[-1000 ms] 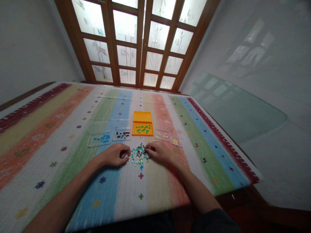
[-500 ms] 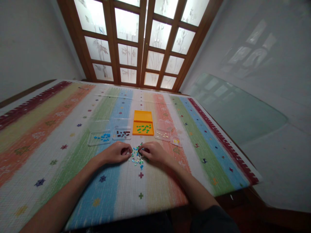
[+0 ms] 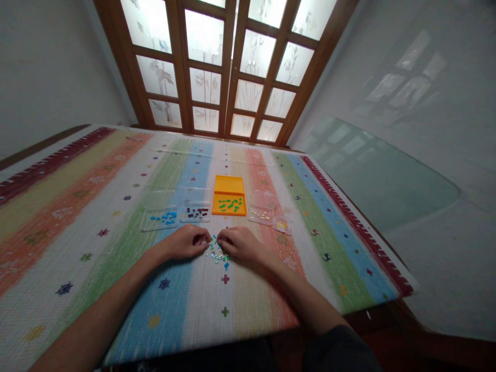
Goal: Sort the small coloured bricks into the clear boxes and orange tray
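A small pile of mixed toy bricks [image 3: 218,254], mostly blue, green and white, lies on the tablecloth between my hands. My left hand [image 3: 188,242] rests at the pile's left edge, thumb and fingers curled into a pinch. From the right, my right hand [image 3: 241,243] reaches over the pile with its fingertips pressed together. Whatever either pinch holds is too small to make out. One larger blue brick [image 3: 226,266] sits at the near side of the pile.
Beyond the hands stand open boxes: a clear box [image 3: 145,226] with blue bricks, another clear box [image 3: 183,218] with dark brown ones, an orange case [image 3: 229,184] with green ones, a clear box [image 3: 252,221] with cream ones, and a smaller box [image 3: 276,228] with yellow ones.
My right hand has shifted slightly left over the pile, its fingertips closer to my left hand's. My left hand has barely moved. The view has shifted a little.
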Demonstrator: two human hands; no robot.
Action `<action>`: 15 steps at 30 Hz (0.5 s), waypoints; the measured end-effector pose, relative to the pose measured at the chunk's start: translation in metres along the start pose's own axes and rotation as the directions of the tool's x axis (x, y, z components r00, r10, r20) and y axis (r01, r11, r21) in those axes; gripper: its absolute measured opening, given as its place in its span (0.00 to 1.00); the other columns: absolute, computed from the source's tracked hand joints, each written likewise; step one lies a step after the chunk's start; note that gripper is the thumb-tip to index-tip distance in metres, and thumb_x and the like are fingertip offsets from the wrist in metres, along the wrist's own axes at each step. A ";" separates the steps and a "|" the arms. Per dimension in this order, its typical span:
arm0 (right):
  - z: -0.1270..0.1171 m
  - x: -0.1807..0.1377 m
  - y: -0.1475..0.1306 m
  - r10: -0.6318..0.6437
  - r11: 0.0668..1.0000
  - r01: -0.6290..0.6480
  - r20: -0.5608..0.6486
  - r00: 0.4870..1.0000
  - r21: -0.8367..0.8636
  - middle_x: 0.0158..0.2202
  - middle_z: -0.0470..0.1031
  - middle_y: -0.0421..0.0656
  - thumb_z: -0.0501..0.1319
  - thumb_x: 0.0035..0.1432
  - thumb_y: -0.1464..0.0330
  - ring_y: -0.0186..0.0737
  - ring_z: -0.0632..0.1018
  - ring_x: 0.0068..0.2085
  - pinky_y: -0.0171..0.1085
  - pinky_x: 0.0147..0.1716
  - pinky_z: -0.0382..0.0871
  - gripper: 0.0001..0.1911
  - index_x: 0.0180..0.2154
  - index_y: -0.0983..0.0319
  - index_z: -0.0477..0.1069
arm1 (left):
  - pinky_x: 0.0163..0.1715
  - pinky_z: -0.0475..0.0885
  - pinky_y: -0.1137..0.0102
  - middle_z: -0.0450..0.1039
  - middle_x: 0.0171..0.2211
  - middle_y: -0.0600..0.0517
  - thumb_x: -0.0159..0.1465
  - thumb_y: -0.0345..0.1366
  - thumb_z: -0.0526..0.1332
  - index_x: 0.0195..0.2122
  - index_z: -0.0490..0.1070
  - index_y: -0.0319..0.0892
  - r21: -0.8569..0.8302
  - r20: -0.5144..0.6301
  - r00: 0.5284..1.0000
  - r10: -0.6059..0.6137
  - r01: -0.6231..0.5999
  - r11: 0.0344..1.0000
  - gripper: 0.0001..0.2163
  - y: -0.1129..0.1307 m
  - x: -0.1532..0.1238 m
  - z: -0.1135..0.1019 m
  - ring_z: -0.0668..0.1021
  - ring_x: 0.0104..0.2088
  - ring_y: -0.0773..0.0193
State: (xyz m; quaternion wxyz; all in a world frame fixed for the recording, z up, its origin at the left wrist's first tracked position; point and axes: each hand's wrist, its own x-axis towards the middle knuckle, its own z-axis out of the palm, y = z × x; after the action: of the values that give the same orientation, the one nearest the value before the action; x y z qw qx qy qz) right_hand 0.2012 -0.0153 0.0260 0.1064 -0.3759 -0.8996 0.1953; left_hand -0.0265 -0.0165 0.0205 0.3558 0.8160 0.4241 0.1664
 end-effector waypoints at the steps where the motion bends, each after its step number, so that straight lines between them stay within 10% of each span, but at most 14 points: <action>1: -0.002 -0.001 0.000 0.007 1.000 -0.007 -0.004 1.000 0.017 0.34 0.81 0.44 0.59 0.65 0.70 0.36 0.76 0.33 0.33 0.34 0.60 0.08 0.41 0.62 0.77 | 0.25 0.59 0.73 0.67 0.18 0.56 0.58 0.39 0.59 0.32 0.78 0.41 -0.002 -0.001 1.000 -0.003 0.003 1.000 0.10 0.000 0.000 0.000 0.67 0.21 0.67; 15: -0.048 -0.023 0.081 0.383 0.919 -0.394 -0.316 0.868 0.029 0.28 0.77 0.44 0.56 0.65 0.70 0.36 0.72 0.28 0.33 0.31 0.59 0.11 0.36 0.66 0.77 | 0.26 0.59 0.73 0.66 0.19 0.56 0.59 0.39 0.59 0.32 0.77 0.40 0.011 0.007 1.000 -0.006 0.006 1.000 0.10 0.001 0.000 -0.002 0.67 0.21 0.67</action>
State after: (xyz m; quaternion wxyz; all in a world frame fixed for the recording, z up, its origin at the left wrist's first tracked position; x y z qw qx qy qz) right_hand 0.2852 0.0330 0.0334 0.2003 -0.5772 -0.7803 0.1336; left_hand -0.0267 -0.0161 0.0224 0.3532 0.8172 0.4263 0.1603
